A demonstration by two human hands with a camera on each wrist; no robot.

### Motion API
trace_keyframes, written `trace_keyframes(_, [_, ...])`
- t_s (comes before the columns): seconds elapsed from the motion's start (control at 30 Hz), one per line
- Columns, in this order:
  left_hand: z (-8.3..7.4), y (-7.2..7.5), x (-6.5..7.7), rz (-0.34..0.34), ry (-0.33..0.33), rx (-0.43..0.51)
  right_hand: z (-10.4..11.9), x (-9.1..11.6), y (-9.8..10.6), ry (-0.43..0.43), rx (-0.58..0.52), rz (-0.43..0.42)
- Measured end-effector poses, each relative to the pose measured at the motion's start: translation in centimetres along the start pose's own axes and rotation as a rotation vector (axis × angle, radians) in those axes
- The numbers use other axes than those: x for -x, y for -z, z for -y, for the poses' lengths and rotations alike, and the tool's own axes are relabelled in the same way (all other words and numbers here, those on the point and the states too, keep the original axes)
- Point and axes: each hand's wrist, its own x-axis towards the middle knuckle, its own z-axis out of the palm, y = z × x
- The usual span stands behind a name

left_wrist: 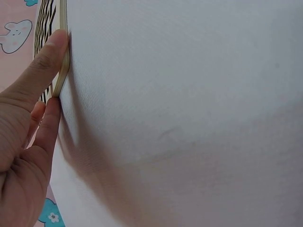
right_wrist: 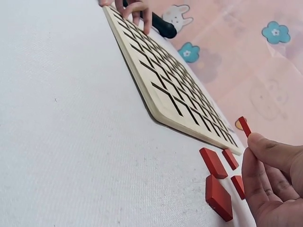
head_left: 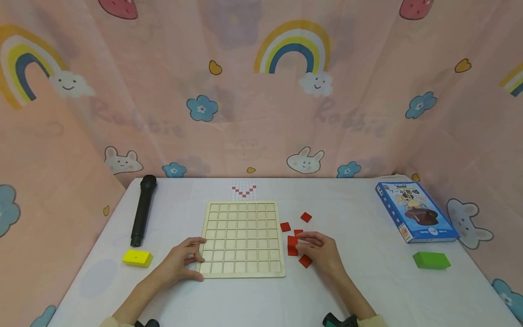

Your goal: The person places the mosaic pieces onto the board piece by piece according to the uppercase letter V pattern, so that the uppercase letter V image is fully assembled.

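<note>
Red tile (right_wrist: pixel 245 126): I pinch it between the thumb and fingers of my right hand (head_left: pixel 320 252), near several other red pieces (head_left: pixel 292 246) on the white table, beside the right edge of a pale gridded board (head_left: pixel 241 238). My left hand (head_left: pixel 180 261), unclenched, touches the board's left edge near its closest corner. Further left lie a yellow block (head_left: pixel 137 258) and black microphone (head_left: pixel 143 211); far right, a blue box (head_left: pixel 418 211) and green block (head_left: pixel 431 260).
</note>
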Motion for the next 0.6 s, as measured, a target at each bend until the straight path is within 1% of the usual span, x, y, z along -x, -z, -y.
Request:
trace_keyframes(0.2, [0.0, 0.0, 0.0, 0.001, 0.008, 0.007, -0.2, 0.1, -1.0, 0.019, -0.050, 0.032])
trace_keyframes(0.4, [0.0, 0.0, 0.1, 0.005, -0.002, 0.007, 0.0, 0.2, -2.0, 0.025, -0.119, 0.060])
trace_keyframes(0.6, [0.0, 0.0, 0.1, 0.005, -0.005, 0.003, 0.2, 0.3, -2.7, 0.041, -0.125, 0.071])
